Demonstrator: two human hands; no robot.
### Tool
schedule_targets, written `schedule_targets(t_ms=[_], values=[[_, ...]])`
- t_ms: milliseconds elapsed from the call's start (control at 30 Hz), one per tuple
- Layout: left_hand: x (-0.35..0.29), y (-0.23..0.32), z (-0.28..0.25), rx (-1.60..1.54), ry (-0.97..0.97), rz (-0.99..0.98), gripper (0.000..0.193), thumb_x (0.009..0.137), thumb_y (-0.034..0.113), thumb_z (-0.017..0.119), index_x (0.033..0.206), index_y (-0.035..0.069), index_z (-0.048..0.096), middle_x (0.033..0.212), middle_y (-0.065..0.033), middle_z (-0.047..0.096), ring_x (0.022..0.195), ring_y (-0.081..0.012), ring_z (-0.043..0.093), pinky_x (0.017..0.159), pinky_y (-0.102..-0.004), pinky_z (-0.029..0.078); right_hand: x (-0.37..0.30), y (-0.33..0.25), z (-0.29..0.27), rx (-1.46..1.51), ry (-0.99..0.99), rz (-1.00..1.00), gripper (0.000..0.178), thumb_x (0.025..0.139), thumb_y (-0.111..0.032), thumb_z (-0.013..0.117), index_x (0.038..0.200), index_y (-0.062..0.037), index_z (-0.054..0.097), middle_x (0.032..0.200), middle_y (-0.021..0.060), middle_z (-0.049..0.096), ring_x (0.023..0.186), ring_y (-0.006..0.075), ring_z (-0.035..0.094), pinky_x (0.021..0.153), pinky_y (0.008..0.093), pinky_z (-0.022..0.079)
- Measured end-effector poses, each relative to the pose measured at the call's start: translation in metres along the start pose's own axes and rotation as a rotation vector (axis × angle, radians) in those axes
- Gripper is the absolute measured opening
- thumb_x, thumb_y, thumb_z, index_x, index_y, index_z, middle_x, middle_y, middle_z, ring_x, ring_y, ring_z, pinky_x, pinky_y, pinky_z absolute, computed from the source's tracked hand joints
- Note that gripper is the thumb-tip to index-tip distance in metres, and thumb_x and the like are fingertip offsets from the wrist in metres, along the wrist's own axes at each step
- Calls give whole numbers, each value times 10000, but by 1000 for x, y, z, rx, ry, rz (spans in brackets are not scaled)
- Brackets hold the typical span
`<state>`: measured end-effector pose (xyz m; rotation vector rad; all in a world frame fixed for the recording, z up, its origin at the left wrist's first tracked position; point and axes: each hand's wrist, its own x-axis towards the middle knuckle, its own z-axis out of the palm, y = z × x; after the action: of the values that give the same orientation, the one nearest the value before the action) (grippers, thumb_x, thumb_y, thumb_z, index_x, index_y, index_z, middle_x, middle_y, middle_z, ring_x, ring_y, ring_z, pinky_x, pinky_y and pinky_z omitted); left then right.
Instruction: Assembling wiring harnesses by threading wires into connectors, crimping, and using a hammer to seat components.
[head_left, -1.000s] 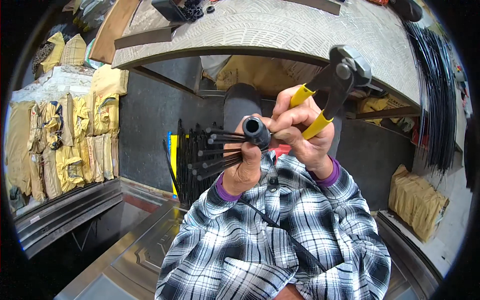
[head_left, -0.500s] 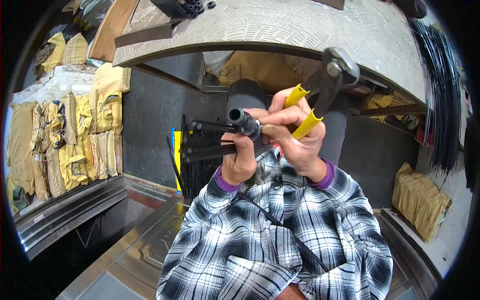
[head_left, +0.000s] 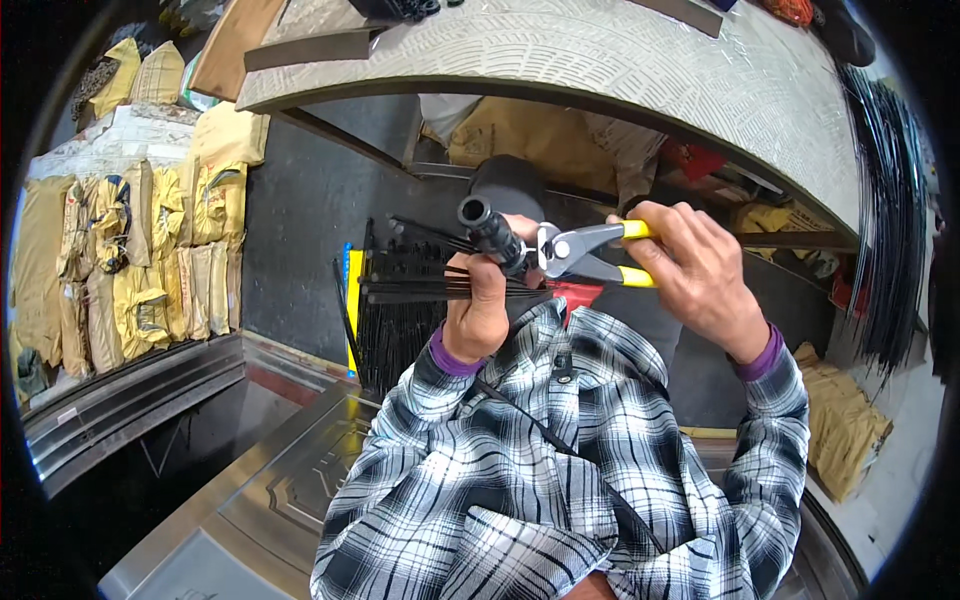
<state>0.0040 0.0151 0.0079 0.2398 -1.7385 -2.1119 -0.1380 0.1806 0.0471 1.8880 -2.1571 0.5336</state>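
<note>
In my left hand [head_left: 478,318] is a short black tube fitting [head_left: 488,228], its open end facing up. The same hand's fingers are closed round it. Several thin black rods [head_left: 415,292] stick out leftward at this hand; whether it grips them too is hidden. My right hand [head_left: 706,280] is wrapped round the yellow handles of a pair of pincers [head_left: 585,242]. The jaws sit against the right side of the fitting, near a small clamp or band I cannot make out clearly.
A pile of black rods [head_left: 392,345] lies left of my lap beside a yellow and blue strip [head_left: 354,300]. Ahead is a patterned tabletop [head_left: 560,50]. Long black strands [head_left: 885,220] hang at its right end. Wrapped packages [head_left: 212,215] lie on the left, another bundle [head_left: 838,420] right.
The pincers have swung down from pointing up and away to lie with their jaws at the fitting. My right hand has moved right, off the fitting, and now holds the handles.
</note>
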Motion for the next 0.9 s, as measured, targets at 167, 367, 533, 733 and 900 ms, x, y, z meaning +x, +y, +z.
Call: schedule_targets(t_ms=[167,367,533,733,900], values=[[8,4,1,1,-46,2,675,846,621,314,1062,-4,450,813,-54,514,675,-106,478,629,-252,410,11,0,-14,-278,-119,60,471,720,-107,538,1189,-62,521,1146,82,456,1093,226,460,969,430,361],[9,4,2,17,5,12,694,845,623,311,1085,-14,447,778,-35,508,675,-100,477,650,-254,424,19,4,-24,-394,-105,-46,458,702,-118,556,1148,-15,535,1097,110,477,992,245,495,859,391,413],[7,7,5,129,35,31,758,835,650,261,1133,-22,447,760,-22,500,635,-81,470,589,-217,407,28,12,-35,-236,-285,-112,311,687,-93,555,975,23,556,964,127,475,841,232,500,737,353,424],[8,1,-3,59,59,8,798,841,658,234,1149,-25,510,821,-17,529,627,-58,450,573,-212,377,20,6,-6,60,-260,-61,240,666,-51,565,893,22,534,960,136,476,853,258,504,722,355,420],[14,-2,-12,-95,-140,26,797,842,648,282,1119,-82,443,697,-58,496,610,-118,460,590,-257,398,24,27,-23,677,-463,54,361,604,56,561,955,-5,508,1069,160,483,964,317,502,806,403,404]])
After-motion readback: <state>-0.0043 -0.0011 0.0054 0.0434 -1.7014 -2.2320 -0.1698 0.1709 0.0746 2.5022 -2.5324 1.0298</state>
